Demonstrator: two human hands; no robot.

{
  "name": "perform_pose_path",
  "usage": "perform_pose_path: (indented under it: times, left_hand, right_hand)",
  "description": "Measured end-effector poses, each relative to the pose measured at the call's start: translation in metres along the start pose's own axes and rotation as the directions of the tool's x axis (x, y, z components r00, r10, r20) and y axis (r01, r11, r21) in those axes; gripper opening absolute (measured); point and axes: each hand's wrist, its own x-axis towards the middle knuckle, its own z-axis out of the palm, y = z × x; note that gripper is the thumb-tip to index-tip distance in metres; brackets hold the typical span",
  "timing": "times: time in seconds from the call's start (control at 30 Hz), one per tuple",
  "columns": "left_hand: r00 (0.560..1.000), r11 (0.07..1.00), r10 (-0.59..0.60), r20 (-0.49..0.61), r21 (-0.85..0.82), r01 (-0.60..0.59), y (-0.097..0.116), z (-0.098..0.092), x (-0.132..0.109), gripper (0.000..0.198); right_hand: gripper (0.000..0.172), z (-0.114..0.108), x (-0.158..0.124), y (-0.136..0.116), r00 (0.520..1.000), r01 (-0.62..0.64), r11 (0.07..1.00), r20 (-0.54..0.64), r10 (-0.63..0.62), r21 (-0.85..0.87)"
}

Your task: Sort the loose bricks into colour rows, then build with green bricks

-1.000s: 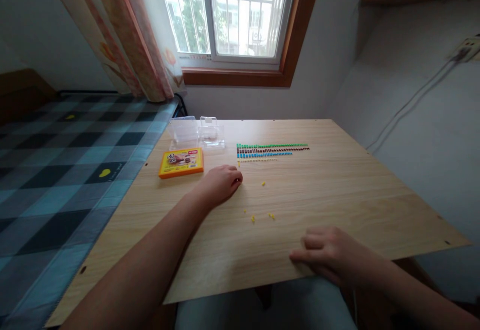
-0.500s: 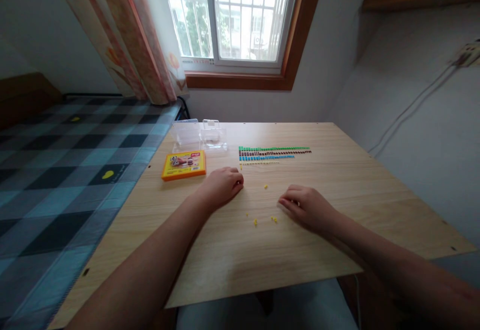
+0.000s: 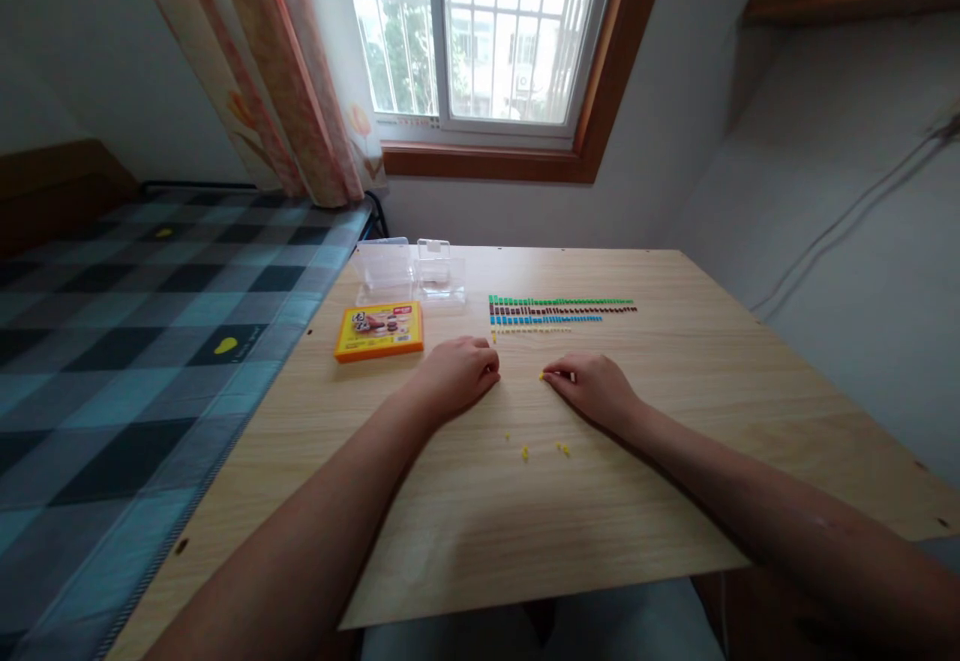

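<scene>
Rows of tiny building pieces lie on the table: a green row point(image 3: 561, 301), a brown row point(image 3: 562, 310), a blue row point(image 3: 546, 320) and a pale row point(image 3: 531, 331). One small yellow piece point(image 3: 494, 339) sits just below the left end of the pale row. My left hand point(image 3: 457, 376) rests on the table with curled fingers; whatever they may hold is hidden. Thumb and fingertips of my right hand point(image 3: 592, 386) pinch a small yellow piece point(image 3: 541, 376) at the tabletop. Nearer to me lie several loose yellow pieces point(image 3: 525, 453).
On the left stands a yellow-orange box point(image 3: 379, 332) with printed pictures. Clear plastic containers point(image 3: 442, 281) are behind it. The wooden table point(image 3: 675, 341) has a checked bed point(image 3: 247, 311) along its left side and a window point(image 3: 510, 31) beyond it.
My right hand has moved left to the lone yellow piece and closed its fingertips on it. My left hand stays by the rows. The whole view has shifted slightly.
</scene>
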Motion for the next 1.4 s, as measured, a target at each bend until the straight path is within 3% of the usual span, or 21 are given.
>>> perform_pose_path:
  times: [0.77, 0.9, 1.03, 1.17, 1.4]
  left_hand:
    - [1.0, 1.0, -0.005, -0.003, -0.004, 0.005, 0.002, -0.001, 0.0, 0.017]
    - [0.997, 0.996, -0.082, -0.005, 0.023, 0.082, 0.001, -0.001, 0.001, 0.018]
    - [0.975, 0.975, -0.22, -0.029, 0.035, 0.221, -0.003, 0.0, 0.001, 0.019]
    - [0.961, 0.961, -0.277, -0.03, 0.023, 0.277, -0.005, 0.0, 0.001, 0.02]
    - [0.953, 0.953, -0.302, -0.014, -0.011, 0.302, -0.005, 0.004, 0.002, 0.022]
  right_hand:
    - [0.033, 0.004, -0.012, 0.002, 0.993, 0.118, 0.987, 0.004, -0.118, -0.112]
    - [0.032, 0.005, 0.003, -0.005, 0.99, 0.144, 0.978, 0.026, -0.141, -0.151]
    - [0.029, 0.009, 0.035, -0.016, 0.993, 0.12, 0.977, 0.031, -0.117, -0.177]
    - [0.03, 0.018, 0.061, -0.023, 0.994, 0.105, 0.98, 0.029, -0.102, -0.17]
    - [0.029, 0.027, 0.068, -0.023, 0.995, 0.101, 0.991, 0.011, -0.101, -0.092]
